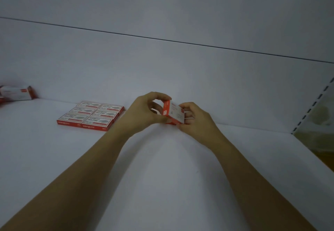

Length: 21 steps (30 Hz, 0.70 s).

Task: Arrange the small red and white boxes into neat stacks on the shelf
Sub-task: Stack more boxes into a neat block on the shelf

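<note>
Head view: my left hand (144,111) and right hand (197,120) both pinch one red-and-white box (176,113) at the back of the shelf (162,158). Left of it, six boxes (92,116) lie flat in a grid; their print starts "wengu", the rest blurred.
</note>
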Each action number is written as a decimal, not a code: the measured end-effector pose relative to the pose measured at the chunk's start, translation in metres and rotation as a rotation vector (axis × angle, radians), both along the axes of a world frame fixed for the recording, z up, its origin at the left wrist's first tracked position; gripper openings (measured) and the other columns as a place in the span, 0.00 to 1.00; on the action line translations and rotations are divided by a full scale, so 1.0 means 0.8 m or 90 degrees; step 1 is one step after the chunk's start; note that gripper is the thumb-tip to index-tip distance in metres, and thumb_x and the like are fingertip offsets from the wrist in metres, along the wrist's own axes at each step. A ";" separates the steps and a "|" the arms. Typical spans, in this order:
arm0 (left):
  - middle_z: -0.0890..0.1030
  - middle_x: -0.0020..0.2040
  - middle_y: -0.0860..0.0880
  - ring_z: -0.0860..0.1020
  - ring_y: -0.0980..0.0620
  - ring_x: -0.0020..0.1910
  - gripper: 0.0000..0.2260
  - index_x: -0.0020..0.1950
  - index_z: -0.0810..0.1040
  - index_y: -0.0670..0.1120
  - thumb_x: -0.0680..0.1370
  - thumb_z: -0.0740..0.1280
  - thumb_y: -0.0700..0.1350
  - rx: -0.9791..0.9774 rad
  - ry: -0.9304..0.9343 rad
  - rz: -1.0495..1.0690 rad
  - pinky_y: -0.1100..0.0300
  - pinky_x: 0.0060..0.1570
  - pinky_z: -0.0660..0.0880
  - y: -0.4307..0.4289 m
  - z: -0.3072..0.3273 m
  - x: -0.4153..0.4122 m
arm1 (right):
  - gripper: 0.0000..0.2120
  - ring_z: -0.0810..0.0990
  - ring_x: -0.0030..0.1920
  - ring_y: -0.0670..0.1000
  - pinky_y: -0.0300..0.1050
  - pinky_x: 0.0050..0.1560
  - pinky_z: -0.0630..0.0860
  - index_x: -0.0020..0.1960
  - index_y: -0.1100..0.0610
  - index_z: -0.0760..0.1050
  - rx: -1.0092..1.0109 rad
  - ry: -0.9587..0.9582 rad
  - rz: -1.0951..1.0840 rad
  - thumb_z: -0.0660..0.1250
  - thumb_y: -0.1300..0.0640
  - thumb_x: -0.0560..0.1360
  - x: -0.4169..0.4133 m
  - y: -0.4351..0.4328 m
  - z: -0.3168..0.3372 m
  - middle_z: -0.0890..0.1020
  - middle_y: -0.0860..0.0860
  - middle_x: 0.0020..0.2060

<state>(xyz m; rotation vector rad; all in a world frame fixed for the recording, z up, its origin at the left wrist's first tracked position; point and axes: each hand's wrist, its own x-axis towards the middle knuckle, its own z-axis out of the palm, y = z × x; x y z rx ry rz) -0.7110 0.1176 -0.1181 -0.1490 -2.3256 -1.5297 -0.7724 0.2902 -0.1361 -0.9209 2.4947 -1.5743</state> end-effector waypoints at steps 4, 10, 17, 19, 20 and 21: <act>0.79 0.50 0.55 0.78 0.62 0.37 0.22 0.55 0.77 0.50 0.65 0.77 0.34 -0.046 0.023 0.006 0.65 0.40 0.78 0.004 0.002 0.002 | 0.21 0.80 0.47 0.42 0.32 0.43 0.78 0.57 0.50 0.70 -0.003 -0.029 0.002 0.73 0.64 0.69 -0.003 -0.004 -0.005 0.78 0.46 0.48; 0.80 0.51 0.56 0.79 0.61 0.43 0.21 0.55 0.76 0.51 0.67 0.76 0.36 -0.053 0.026 0.035 0.68 0.45 0.78 -0.005 0.004 -0.001 | 0.23 0.81 0.50 0.46 0.30 0.41 0.78 0.56 0.51 0.72 -0.069 -0.039 -0.028 0.75 0.65 0.66 -0.003 -0.004 0.004 0.79 0.49 0.51; 0.79 0.54 0.56 0.78 0.60 0.49 0.21 0.58 0.74 0.47 0.68 0.76 0.39 -0.135 0.153 0.118 0.74 0.51 0.74 0.000 -0.009 -0.007 | 0.22 0.76 0.51 0.44 0.24 0.46 0.74 0.58 0.57 0.73 -0.066 0.273 -0.111 0.75 0.65 0.67 -0.003 -0.007 0.010 0.74 0.52 0.57; 0.79 0.55 0.54 0.77 0.60 0.49 0.21 0.59 0.74 0.45 0.69 0.76 0.40 -0.185 0.209 0.152 0.76 0.52 0.72 0.002 -0.014 -0.008 | 0.21 0.75 0.55 0.48 0.24 0.49 0.73 0.58 0.60 0.72 -0.053 0.352 -0.112 0.73 0.67 0.68 -0.002 -0.008 0.010 0.72 0.55 0.58; 0.79 0.55 0.52 0.76 0.59 0.50 0.22 0.60 0.75 0.44 0.69 0.76 0.40 -0.217 0.238 0.171 0.76 0.53 0.70 0.002 -0.016 -0.008 | 0.21 0.74 0.57 0.49 0.24 0.50 0.74 0.58 0.61 0.72 -0.047 0.384 -0.113 0.73 0.68 0.68 -0.001 -0.008 0.010 0.72 0.56 0.58; 0.80 0.55 0.50 0.75 0.59 0.50 0.22 0.60 0.75 0.43 0.69 0.76 0.39 -0.253 0.268 0.188 0.77 0.53 0.69 0.003 -0.017 -0.007 | 0.21 0.73 0.57 0.50 0.24 0.51 0.73 0.58 0.61 0.72 -0.043 0.413 -0.116 0.73 0.69 0.67 0.000 -0.008 0.009 0.71 0.56 0.58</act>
